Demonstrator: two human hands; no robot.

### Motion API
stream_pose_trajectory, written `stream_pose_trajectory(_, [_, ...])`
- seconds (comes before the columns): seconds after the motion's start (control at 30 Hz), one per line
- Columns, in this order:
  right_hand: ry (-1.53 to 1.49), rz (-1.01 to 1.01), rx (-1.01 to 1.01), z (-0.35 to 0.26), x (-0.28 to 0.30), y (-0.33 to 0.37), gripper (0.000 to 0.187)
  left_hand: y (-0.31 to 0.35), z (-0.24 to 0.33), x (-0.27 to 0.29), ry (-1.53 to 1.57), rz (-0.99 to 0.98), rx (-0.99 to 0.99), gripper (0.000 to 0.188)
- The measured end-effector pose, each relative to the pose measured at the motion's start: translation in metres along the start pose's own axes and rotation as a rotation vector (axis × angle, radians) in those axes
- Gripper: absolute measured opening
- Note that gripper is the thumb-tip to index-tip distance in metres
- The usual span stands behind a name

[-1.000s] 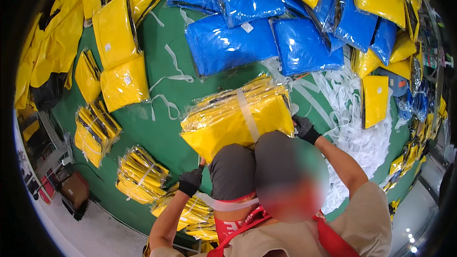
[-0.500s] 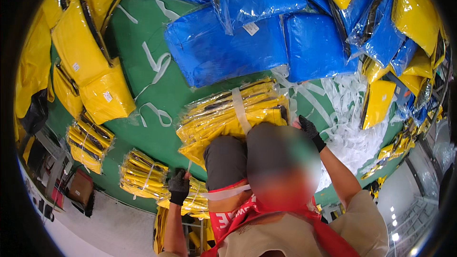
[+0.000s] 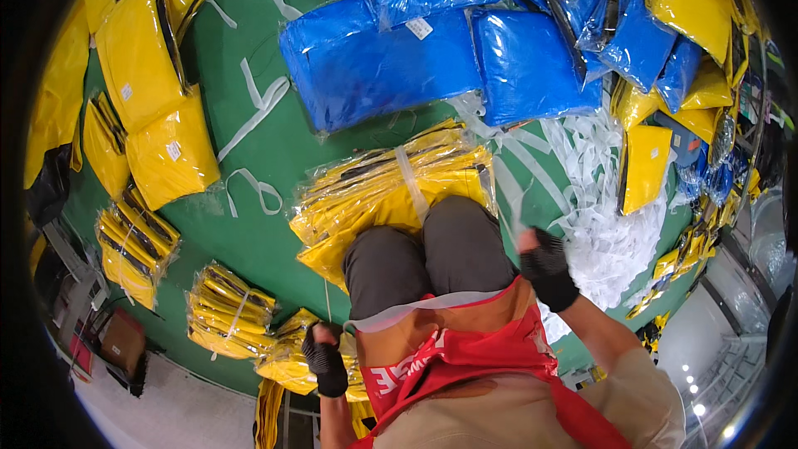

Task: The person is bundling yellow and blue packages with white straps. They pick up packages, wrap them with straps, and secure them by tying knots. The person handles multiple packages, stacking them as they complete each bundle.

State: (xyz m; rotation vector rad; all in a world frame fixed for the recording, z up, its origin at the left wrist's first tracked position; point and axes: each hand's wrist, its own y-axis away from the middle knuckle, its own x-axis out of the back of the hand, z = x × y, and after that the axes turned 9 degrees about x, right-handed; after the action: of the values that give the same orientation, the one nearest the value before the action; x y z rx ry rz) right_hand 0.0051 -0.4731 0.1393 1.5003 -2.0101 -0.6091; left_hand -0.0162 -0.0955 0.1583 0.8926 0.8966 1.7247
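A bundle of yellow folded items in clear plastic bags [image 3: 366, 199] lies under my knees, with a white strap [image 3: 409, 173] across its top. On its right, my right hand [image 3: 549, 266], in a dark fingerless glove, is closed on a white strap [image 3: 514, 199] that runs up beside the bundle. My left hand [image 3: 325, 357], gloved alike, is closed low to the left of my legs. A thin pale strap [image 3: 327, 303], seen edge-on, runs from it up to the bundle's near left corner.
Blue bagged packages [image 3: 382, 62] lie beyond the bundle. A heap of loose white strips [image 3: 607, 224] lies right. Yellow packages [image 3: 166, 141] are piled on the left, near strapped yellow bundles [image 3: 229, 312]. Loose strips [image 3: 258, 108] lie on the green floor [image 3: 274, 274].
My right hand has come back toward me, drawing the white strap along. My left hand has moved lower, nearer my body. The view has shifted slightly; the bundle stays under my knees.
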Motion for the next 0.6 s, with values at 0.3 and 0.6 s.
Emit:
stream_pose_trajectory(0.3, [0.431,-0.901,0.723,-0.073,-0.144,-0.104,0.031,-0.106,0.045,-0.1,-0.97,-0.313,-0.612,0.046])
stream_pose_trajectory(0.6, [0.102,-1.182,0.395,-0.094,-0.176,-0.127,0.021,-0.104,0.056,-0.129,-0.565,-0.531,-0.583,0.027])
